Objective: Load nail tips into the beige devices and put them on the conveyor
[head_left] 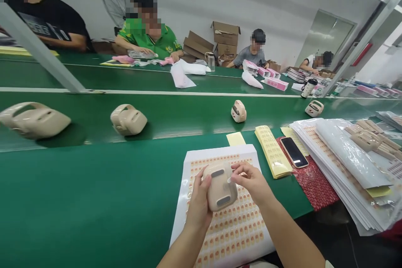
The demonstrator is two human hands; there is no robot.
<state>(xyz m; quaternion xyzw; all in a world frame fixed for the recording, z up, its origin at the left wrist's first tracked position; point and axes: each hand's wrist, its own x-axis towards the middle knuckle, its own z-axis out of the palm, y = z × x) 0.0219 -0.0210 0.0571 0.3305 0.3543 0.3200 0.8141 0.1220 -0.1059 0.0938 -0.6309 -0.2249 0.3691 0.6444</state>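
beige housing [220, 187] | upright, long axis vertical | both hands gripping

The counter [78, 201] is deep green, and the conveyor belt [188, 113] beyond it is the same green, edged by a white stripe. The plastic shell [220, 186] in the hands is pale beige with two grey slots; the shells [128, 119] on the belt match it. The sheet [232, 226] beneath is white, patterned with rows of small orange stickers. To the right, a yellow strip [272, 150] lies beside a black phone [294, 152] on a red patterned pouch [317, 184]. Far off, boxes [275, 83] are pink.
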